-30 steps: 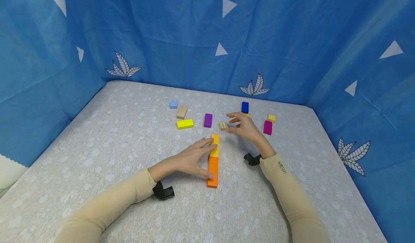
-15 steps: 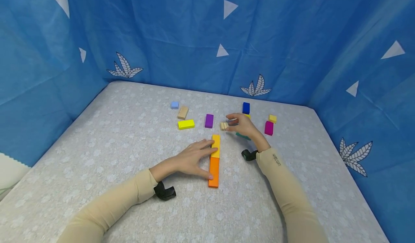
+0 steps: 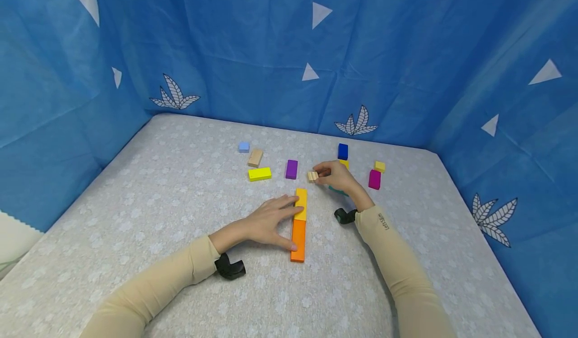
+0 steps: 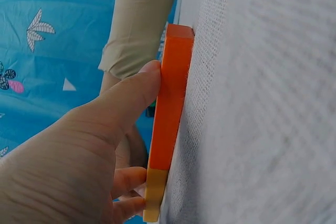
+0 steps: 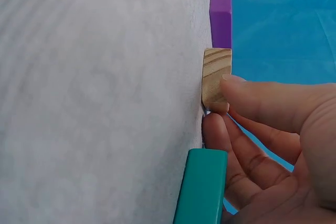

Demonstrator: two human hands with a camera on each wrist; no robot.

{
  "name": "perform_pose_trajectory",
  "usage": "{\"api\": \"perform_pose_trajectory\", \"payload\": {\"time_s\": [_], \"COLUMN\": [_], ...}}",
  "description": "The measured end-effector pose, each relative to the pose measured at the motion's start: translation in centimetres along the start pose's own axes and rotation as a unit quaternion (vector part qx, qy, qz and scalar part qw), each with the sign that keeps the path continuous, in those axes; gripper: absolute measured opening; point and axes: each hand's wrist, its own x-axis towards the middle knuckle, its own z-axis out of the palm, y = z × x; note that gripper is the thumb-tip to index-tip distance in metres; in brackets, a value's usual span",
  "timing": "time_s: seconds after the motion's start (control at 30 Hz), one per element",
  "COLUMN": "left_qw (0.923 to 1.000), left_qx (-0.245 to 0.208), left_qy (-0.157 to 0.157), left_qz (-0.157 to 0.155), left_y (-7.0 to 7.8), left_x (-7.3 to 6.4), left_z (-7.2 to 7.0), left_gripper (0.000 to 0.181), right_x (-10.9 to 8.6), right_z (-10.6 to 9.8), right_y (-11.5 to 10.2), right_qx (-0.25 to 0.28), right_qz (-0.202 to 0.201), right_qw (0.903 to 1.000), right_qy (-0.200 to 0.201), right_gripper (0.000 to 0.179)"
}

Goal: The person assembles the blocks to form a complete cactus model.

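Note:
My left hand (image 3: 266,222) lies spread along a row of two blocks, its thumb tip touching the orange block (image 3: 298,242) and its fingertips on the yellow-orange block (image 3: 301,200). These two stand end to end; the left wrist view shows the thumb on the long orange block (image 4: 173,98). My right hand (image 3: 338,176) pinches a small natural wooden block (image 5: 215,74) with striped grain, thumb on its near face and curled fingers at its end. A teal block (image 5: 200,187) lies under that hand, mostly hidden in the head view.
Ahead lie a purple block (image 3: 291,169), a bright yellow block (image 3: 259,174), a tan block (image 3: 255,158) and a light blue block (image 3: 244,147). Farther right are a dark blue block (image 3: 342,151), a magenta block (image 3: 375,179) and a pale yellow block (image 3: 380,167). A blue curtain (image 3: 253,52) borders the table.
My right hand has moved in onto the wooden block, its fingers closing from a wider spread, and the teal block has come into sight beneath it. My left hand stays on its two blocks.

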Motion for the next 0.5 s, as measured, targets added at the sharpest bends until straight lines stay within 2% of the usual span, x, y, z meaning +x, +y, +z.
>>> {"api": "perform_pose_trajectory", "payload": {"time_s": [0.3,0.5], "left_qw": [1.0,1.0], "left_qx": [0.0,0.002], "left_qy": [0.0,0.001], "left_qz": [-0.002,0.0], "left_y": [0.02,0.01], "left_x": [-0.08,-0.11], "left_z": [-0.07,0.0], "left_gripper": [0.093,0.094], "right_x": [-0.09,-0.44], "right_z": [0.12,0.21], "right_y": [-0.12,-0.34], "right_qx": [-0.006,-0.011], "right_qz": [0.0,-0.008], "right_qw": [0.9999,0.9991], "right_qy": [0.011,0.041], "right_gripper": [0.033,0.032]}}
